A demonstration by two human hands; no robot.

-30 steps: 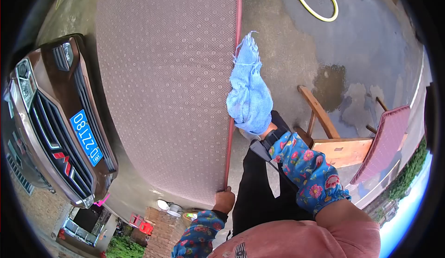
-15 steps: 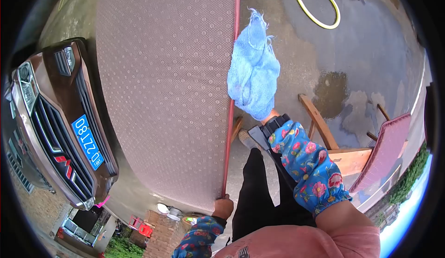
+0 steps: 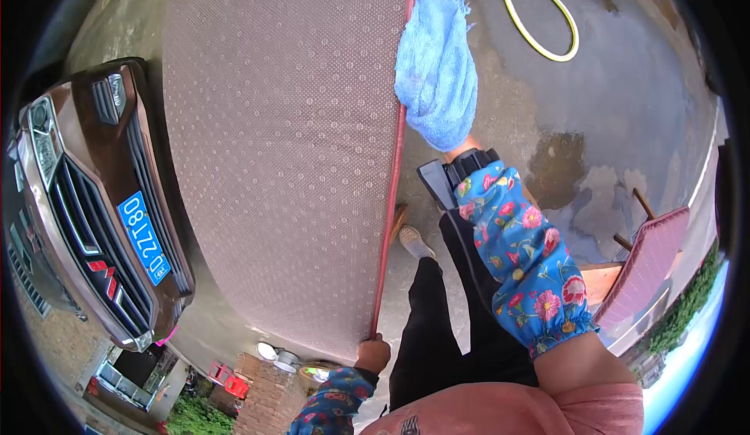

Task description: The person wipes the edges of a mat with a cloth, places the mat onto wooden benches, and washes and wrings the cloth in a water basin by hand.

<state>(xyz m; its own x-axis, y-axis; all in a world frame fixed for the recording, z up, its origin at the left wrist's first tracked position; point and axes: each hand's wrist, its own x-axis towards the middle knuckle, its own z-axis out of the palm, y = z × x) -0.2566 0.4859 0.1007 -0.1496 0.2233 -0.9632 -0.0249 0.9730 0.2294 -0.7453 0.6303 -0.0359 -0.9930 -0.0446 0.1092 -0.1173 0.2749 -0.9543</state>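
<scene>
A large patterned brown sheet (image 3: 281, 138) with a red edge fills the middle left. At the sheet's lower corner, my left hand (image 3: 373, 354) is closed on the red edge. A blue frayed cloth (image 3: 437, 68) covers the fingers of my right hand (image 3: 463, 149) and lies against the upper part of that edge. Only the wrist and the base of this hand show below the cloth. Floral sleeves cover both forearms.
A brown car (image 3: 117, 208) stands at the left. On the right are a wooden frame (image 3: 600, 280) and a red padded panel (image 3: 644, 267). A yellow hose (image 3: 539, 44) lies on the wet ground. Metal bowls (image 3: 286, 361) and red stools (image 3: 228, 380) sit at lower left.
My right hand and the blue cloth have moved up along the red edge, away from my body. My left hand stays at the lower corner. More of my shoe shows.
</scene>
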